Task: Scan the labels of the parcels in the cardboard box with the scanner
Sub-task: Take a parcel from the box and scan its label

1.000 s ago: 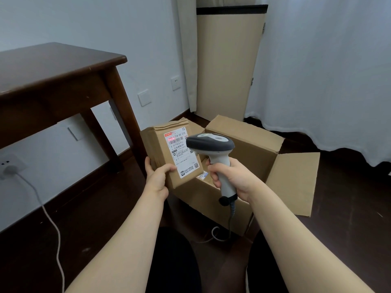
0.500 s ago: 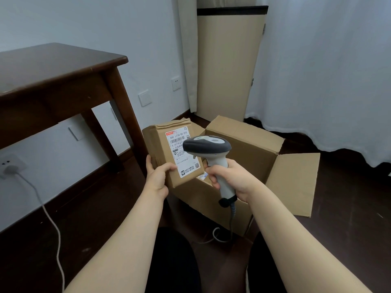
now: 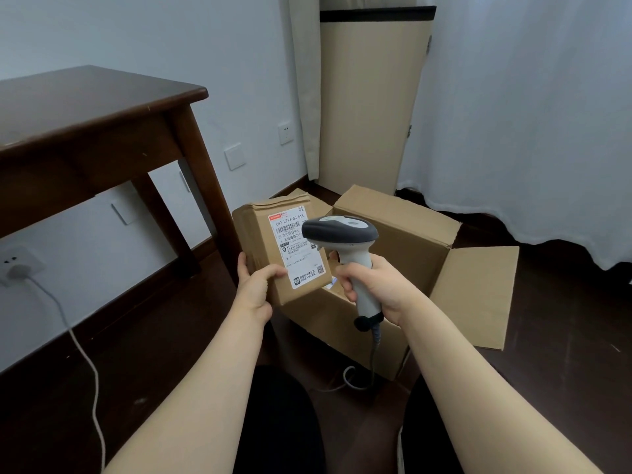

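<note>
Dark floor [image 3: 171,336]; red glow gone from parcel label [image 3: 294,254]; scanner [image 3: 340,229] stays aimed.

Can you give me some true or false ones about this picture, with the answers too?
1. The left hand holds a parcel. True.
2. The right hand holds a scanner. True.
3. The cardboard box is closed. False: its flaps are open.
4. The parcel's label is green. False: it is white.
5. The table is white. False: it is dark brown.
</note>
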